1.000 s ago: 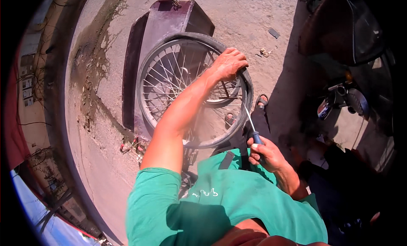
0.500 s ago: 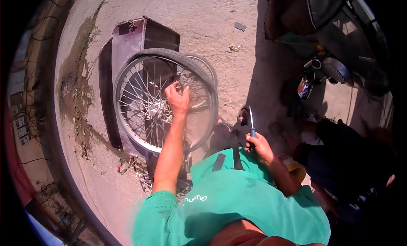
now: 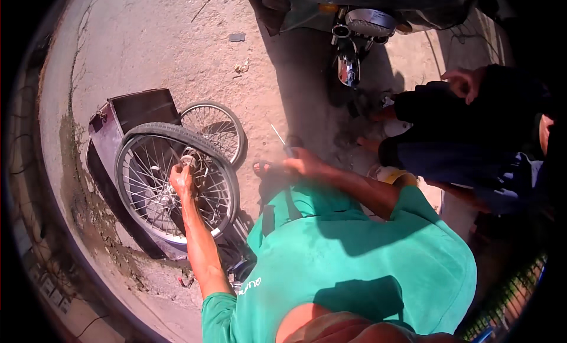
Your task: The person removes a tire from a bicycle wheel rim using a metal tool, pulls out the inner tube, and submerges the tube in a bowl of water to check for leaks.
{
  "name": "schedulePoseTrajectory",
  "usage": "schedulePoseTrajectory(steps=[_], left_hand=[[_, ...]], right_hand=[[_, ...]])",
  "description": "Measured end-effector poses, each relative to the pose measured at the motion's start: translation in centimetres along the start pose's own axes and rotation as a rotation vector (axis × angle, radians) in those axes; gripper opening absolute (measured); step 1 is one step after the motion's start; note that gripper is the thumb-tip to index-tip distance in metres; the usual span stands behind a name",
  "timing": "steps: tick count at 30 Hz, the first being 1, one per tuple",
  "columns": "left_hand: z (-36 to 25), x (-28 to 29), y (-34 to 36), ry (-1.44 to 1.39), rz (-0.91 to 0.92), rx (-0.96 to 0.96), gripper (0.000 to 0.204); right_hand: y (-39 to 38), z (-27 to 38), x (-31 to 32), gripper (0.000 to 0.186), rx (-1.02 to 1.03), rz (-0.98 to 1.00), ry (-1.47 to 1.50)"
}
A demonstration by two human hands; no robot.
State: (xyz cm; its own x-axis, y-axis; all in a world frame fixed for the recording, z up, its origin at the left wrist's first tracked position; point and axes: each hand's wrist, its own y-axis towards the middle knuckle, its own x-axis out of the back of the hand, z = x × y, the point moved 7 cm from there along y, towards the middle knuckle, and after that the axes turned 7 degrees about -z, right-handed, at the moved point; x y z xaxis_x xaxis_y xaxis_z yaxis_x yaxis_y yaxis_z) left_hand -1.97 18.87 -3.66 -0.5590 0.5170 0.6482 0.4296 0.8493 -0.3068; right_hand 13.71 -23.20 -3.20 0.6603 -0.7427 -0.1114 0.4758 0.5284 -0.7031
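Note:
A spoked bicycle wheel (image 3: 165, 204) with a grey-black tyre (image 3: 195, 140) leans over a purple-brown metal box on the ground. My left hand (image 3: 182, 180) is over its spokes, right of the hub, fingers bent together; whatever they pinch is too small to make out. In front of my body, my right hand (image 3: 304, 163) is closed round the handle of a screwdriver (image 3: 277, 134). The screwdriver's thin bare shaft points up and left, apart from the wheel.
Beside the metal box (image 3: 106, 130) is a second spoked wheel (image 3: 241, 133). A covered motorcycle (image 3: 371, 23) stands in shade at the top. To my right a person in dark clothes (image 3: 449, 142) sits close by. Small debris (image 3: 241, 66) lies on the concrete.
My view has turned, so the wheel appears farther left and the second wheel shows more fully. The screwdriver has tilted leftward in my right hand. My left hand remains at the wheel.

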Motion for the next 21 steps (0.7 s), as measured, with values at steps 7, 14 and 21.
schedulePoseTrajectory(steps=[7,14,21], left_hand=[[-1.3,1.6,0.7,0.323,0.014,-0.351,0.031],[1.3,0.1,-6.4,0.602,-0.226,-0.378,0.021],[9.3,2.8,-8.4,0.547,-0.023,-0.246,0.025]], right_hand=[[1.3,-1.3,4.5,0.022,-0.069,-0.099,0.132],[3.4,-4.3,6.9,0.017,-0.066,-0.081,0.009],[2.7,0.6,-3.2,0.017,0.081,-0.018,-0.125]])
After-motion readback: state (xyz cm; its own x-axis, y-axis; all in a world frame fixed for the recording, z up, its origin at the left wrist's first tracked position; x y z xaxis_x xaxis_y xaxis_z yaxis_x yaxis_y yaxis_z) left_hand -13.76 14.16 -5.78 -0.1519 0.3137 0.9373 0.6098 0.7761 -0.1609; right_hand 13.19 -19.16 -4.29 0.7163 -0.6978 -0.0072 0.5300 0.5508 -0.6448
